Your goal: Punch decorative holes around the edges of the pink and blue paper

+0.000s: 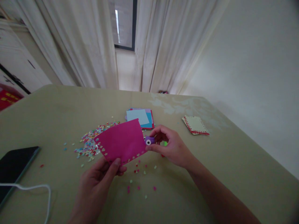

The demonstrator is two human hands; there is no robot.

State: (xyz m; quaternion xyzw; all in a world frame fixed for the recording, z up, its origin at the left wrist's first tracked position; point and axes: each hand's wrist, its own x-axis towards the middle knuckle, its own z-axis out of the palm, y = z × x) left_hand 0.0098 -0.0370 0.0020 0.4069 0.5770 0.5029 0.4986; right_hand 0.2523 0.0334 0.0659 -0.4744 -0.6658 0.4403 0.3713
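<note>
My left fingers hold the card, right fingers the punch at its three o'clock, where twisting risks tearing.

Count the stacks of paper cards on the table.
2: a pale-blue-topped stack just beyond the magenta card, and a cream-topped stack farther right. The magenta card could hide another.

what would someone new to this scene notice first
Probably the bright magenta card in the middle, held up in the left hand, with small cut-out shapes along its left and lower edges. Next, the purple craft punch with a black star on a white disc, at the card's right edge in the right hand. Then the multicoloured confetti pile on the table, left of the card.
</note>
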